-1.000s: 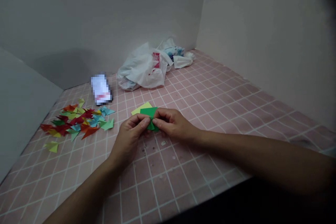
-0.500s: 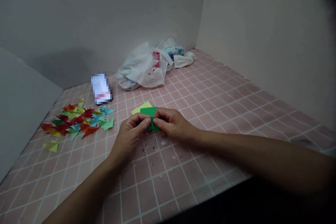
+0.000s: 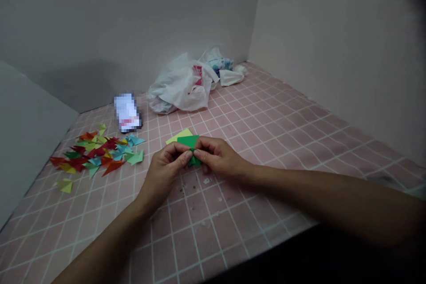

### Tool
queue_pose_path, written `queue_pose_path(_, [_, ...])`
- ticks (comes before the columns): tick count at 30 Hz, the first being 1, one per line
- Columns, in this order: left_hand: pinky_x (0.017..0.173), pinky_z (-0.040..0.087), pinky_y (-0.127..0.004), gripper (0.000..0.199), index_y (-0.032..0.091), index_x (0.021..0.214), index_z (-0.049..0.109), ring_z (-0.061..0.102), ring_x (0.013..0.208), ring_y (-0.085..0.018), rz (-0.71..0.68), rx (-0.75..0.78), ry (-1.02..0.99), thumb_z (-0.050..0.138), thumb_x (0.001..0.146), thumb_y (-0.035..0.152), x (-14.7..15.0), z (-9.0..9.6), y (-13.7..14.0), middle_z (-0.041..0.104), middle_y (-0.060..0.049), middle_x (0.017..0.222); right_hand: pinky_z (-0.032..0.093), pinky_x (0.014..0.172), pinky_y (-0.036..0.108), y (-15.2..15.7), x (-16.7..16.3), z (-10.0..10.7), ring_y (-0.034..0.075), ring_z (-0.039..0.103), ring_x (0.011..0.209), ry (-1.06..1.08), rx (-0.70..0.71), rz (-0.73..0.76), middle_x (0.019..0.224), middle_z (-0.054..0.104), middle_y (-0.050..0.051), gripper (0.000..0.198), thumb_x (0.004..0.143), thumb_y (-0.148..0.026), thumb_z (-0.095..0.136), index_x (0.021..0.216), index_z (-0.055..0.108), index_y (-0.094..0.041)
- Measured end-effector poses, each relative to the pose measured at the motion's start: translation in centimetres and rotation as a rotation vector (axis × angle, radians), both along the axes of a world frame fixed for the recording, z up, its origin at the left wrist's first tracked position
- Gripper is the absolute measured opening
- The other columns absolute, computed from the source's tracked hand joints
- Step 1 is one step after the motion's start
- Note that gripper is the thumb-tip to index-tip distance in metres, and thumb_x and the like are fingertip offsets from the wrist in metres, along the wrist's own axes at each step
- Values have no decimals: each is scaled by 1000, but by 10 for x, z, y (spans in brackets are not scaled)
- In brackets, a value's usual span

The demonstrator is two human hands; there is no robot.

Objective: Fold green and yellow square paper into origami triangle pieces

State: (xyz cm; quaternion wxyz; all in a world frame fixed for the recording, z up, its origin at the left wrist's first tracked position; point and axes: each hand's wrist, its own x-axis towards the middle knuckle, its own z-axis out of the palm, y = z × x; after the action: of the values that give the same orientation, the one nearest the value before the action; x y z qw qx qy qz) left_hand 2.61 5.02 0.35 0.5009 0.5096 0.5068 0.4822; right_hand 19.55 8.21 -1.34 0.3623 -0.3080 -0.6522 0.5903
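Between my two hands is a piece of green paper (image 3: 188, 141), partly folded, with its lower part mostly behind my thumbs. My left hand (image 3: 169, 160) pinches it from the left, thumb over the bent forefinger. From the other side my right hand (image 3: 219, 156) grips it the same way, and the two thumb tips nearly meet. Just behind the green paper, a sheet of yellow paper (image 3: 178, 136) lies on the table, its near part covered.
Several small folded paper pieces (image 3: 109, 165) in many colours lie in a heap at the left. Behind them a phone (image 3: 127, 112) leans with a lit, blurred screen. White plastic bags (image 3: 179, 86) sit by the back wall. A pink checked cloth (image 3: 266, 120) covers the table.
Both hands keep their pinch on the green paper with hardly any movement. The whole view has shifted very slightly.
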Motion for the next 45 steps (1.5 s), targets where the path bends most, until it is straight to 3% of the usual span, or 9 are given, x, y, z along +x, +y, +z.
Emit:
queue_pose_path(6, [59,43,-23,13,18,71,68,52,61,-12,-8,16,35,75,76,28,0,2,1,59,2,65,36,51,24,2,0,-4,10,47,53,21,-26,39,60,48,-4,23,94,-32,51,75,47,-20])
queue_pose_path(13, [58,43,-23,11,18,74,70,53,60,-11,-18,-43,42,75,73,27,-4,6,0,62,1,68,35,56,25,3,3,2,12,46,60,-42,98,51,64,49,-2,27,97,-33,47,72,47,-20])
queue_pose_path(25, [56,42,-23,13,16,77,68,53,58,-11,-19,-23,199,73,74,28,-5,10,0,60,2,63,34,59,26,10,4,-5,14,46,64,-87,167,105,65,47,-2,32,99,-38,45,72,46,-21])
queue_pose_path(32, [58,46,-23,12,16,76,66,56,60,-11,48,-11,121,70,78,27,-6,8,-1,62,2,69,34,58,26,7,2,-1,12,46,62,-51,123,96,66,49,-2,30,98,-38,46,75,49,-19])
queue_pose_path(45, [54,43,-22,13,16,71,65,54,56,-10,74,48,217,68,79,26,-4,11,-3,59,3,63,32,57,26,4,2,-1,12,43,62,-60,147,72,63,47,-2,31,96,-36,48,69,47,-20])
